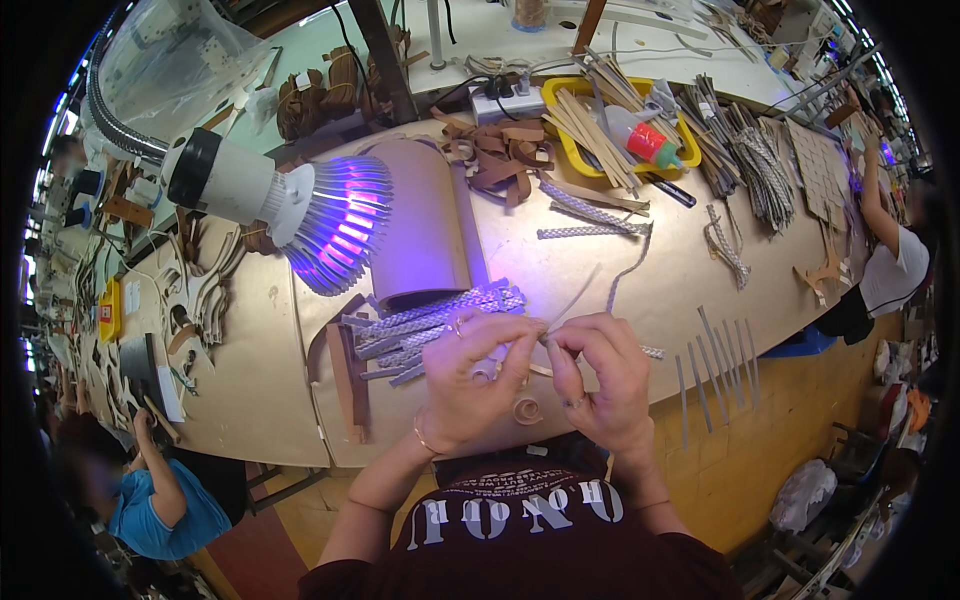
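Note:
In front of my chest, both hands meet with the fingertips pinched together. My left hand [470, 375] and my right hand [605, 385] grip a thin pale strip [580, 290], whose free end sticks up between them; its gripped end is mostly hidden by the fingers. Just beyond the right hand, a slim braided cord [628, 270] runs up to a thicker braided strap [590, 232]. A bundle of grey-and-white braided straps [400, 335] lies beside and behind my left hand. A small curl of tan strip [527, 410] rests on the table between my wrists.
A lit purple lamp [335, 225] hangs on a flexible arm near a brown half-round form [425, 225]. Behind are brown leather scraps [500, 150] and a yellow tray [553, 95] holding strips and a bottle [655, 145]. Narrow grey strips [712, 365] line the right front edge. Co-workers sit on either side.

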Motion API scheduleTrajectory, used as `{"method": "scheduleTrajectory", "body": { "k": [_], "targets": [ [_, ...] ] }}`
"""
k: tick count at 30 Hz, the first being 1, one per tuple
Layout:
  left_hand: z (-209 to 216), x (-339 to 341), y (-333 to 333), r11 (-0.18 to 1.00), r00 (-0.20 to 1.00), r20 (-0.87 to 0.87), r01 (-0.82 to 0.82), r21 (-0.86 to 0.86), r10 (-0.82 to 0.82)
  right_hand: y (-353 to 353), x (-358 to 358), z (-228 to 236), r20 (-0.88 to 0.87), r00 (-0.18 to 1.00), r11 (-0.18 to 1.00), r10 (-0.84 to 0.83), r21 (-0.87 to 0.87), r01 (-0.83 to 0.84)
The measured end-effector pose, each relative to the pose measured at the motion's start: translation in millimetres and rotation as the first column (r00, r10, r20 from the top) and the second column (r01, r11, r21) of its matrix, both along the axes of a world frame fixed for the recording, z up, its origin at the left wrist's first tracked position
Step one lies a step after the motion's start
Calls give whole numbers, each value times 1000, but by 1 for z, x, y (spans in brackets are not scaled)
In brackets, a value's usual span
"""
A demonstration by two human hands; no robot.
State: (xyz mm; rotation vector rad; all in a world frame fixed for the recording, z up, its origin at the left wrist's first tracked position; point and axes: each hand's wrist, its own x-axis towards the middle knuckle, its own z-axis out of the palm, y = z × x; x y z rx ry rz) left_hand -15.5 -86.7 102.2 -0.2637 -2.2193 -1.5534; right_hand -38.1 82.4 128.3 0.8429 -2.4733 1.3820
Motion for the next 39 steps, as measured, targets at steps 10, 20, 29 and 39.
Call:
{"method": "scheduleTrajectory", "body": {
  "k": [10, 20, 29, 39],
  "targets": [
    [-4, -4, -28, 561, 661, 393, 50, 826, -639, 14, -13, -7, 6, 998, 995, 70, -72, -69],
    [-26, 3, -26, 525, 813, 362, -82, 847, -457, 58, -1, -6, 6, 810, 486, 586, -803, -345],
    [-49, 9, -42, 705, 896, 411, -182, 686, -168, 183, 65, 3, 204, 976, 628, 82, -771, 108],
    [-46, 31, -3, 954, 863, 408, 253, 163, -299, 138, 66, -113, 617, 321, 569, -718, 257, 781]
  ]
}}
